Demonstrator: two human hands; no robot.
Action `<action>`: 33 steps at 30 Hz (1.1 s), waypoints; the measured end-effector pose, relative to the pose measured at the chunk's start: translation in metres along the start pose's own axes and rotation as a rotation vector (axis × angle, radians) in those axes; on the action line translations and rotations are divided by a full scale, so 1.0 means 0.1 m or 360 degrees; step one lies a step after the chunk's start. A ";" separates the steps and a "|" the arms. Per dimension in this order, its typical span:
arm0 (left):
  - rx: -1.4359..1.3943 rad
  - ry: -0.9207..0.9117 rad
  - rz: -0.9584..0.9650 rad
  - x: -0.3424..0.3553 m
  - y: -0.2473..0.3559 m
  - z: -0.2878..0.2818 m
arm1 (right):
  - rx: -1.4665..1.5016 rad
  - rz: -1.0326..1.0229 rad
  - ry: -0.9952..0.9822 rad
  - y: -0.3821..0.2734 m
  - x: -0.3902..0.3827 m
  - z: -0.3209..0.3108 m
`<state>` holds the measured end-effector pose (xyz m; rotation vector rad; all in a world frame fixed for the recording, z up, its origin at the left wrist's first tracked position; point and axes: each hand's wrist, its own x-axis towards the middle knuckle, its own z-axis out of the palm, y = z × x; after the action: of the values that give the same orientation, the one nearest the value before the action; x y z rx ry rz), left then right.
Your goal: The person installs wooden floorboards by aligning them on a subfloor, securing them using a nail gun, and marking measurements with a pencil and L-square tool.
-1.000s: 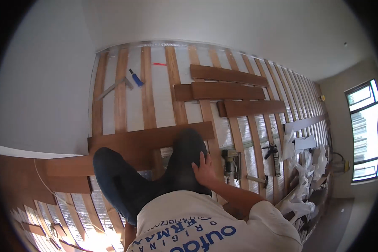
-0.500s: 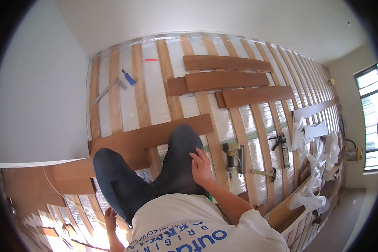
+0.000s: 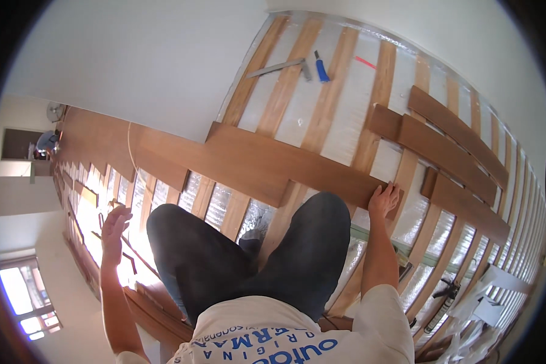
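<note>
My right hand [image 3: 384,199] rests with its fingers spread on the right end of a long brown floor plank [image 3: 333,175], which lies across wooden battens. My left hand [image 3: 115,225] is in the air to the left of my knees, its fingers loosely bent and apart, with nothing visible in it. Between my knees and the wall corner, another brown floor plank [image 3: 242,178] lies against the near side of the long one. My knees are bent, just short of these planks.
Beyond lie a metal square [image 3: 279,68], a blue-handled tool [image 3: 322,70] and a red strip [image 3: 366,62]. Loose planks [image 3: 446,151] rest on battens at the right. A caulking gun [image 3: 444,304] and plastic wrapping [image 3: 467,327] sit lower right. A cord [image 3: 130,145] crosses the laid floor [image 3: 91,136].
My view has turned left, so the room swings rightward. My right hand has gone from my knee to the plank's end. My left hand has risen from beside my hip.
</note>
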<state>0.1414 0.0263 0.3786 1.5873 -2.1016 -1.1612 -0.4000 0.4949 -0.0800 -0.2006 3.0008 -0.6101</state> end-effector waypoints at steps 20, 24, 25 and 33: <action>0.0384 0.0301 0.0808 -0.44 0.55 0.70 | -0.0239 -0.0033 0.0359 -0.23 -0.03 0.11; 0.0374 0.0279 0.0866 -0.05 0.71 0.91 | -0.0262 0.0009 0.0355 -0.02 0.09 0.00; 0.0361 0.0278 0.0884 0.04 0.78 0.96 | -0.0084 0.0146 0.0382 -0.03 0.15 0.00; 0.0465 0.0122 0.0995 0.54 1.20 1.26 | 0.0402 0.1044 0.0931 0.43 2.42 -0.34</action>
<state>-0.0396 0.0427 0.3711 0.9139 -2.5237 -0.5934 -0.6474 0.5127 -0.0766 1.1030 3.1286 -1.0774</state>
